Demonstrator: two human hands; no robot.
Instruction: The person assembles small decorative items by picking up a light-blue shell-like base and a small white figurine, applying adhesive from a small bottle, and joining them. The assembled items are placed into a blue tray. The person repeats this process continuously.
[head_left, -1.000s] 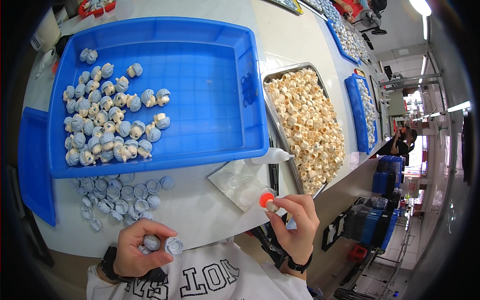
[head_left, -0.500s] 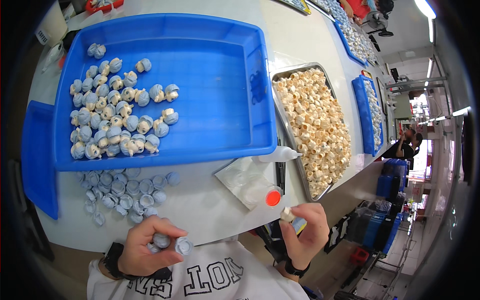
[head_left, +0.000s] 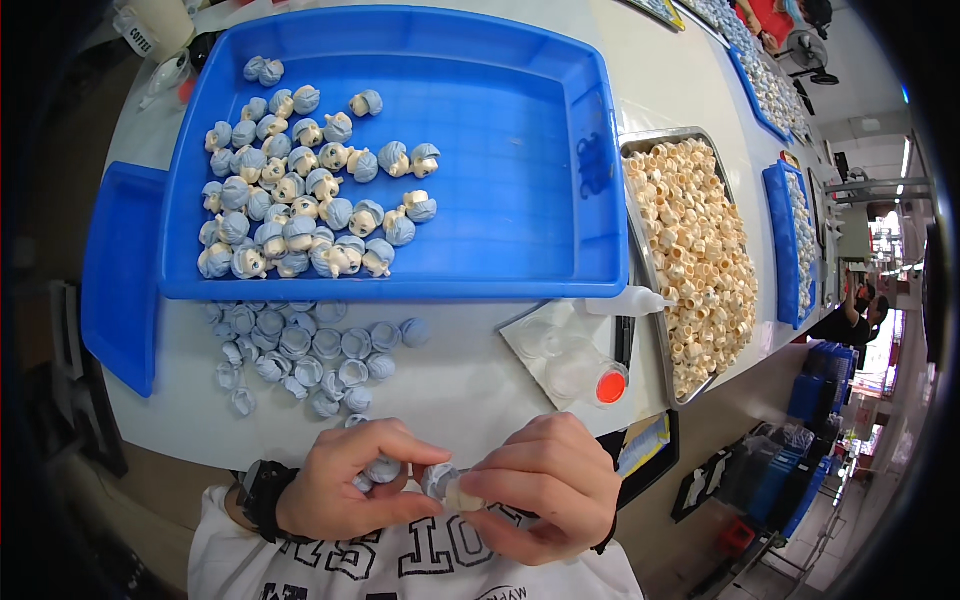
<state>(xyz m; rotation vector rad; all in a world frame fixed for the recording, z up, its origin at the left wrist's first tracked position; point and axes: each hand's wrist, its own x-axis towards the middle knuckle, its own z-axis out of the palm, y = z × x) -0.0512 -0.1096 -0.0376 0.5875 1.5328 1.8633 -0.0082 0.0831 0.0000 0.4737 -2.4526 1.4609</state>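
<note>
Close to my body, my left hand (head_left: pixel 340 490) pinches a light blue doll hair cap (head_left: pixel 436 481) between thumb and fingertips. More blue caps (head_left: pixel 382 469) sit in its curled fingers. My right hand (head_left: pixel 555 480) is closed on a small cream doll face piece (head_left: pixel 463 496), which meets the cap's open side. Its fingers partly cover the piece. Beyond my left hand, several loose blue caps (head_left: pixel 326 343) lie on the table. A blue tub (head_left: pixel 500 150) contains several doll heads with blue hair and cream faces (head_left: pixel 300 233), gathered in its left part.
A metal tray (head_left: pixel 652 262) heaped with cream pieces (head_left: pixel 700 260) stands right of the tub. Between it and me are a white squeeze bottle (head_left: pixel 628 301) and a clear container with an orange-red disc (head_left: pixel 611 387). Another blue bin (head_left: pixel 120 280) is at left.
My right hand has moved left and brought the cream face piece against the blue cap in my left hand. The surroundings have shifted right and slightly upward in view.
</note>
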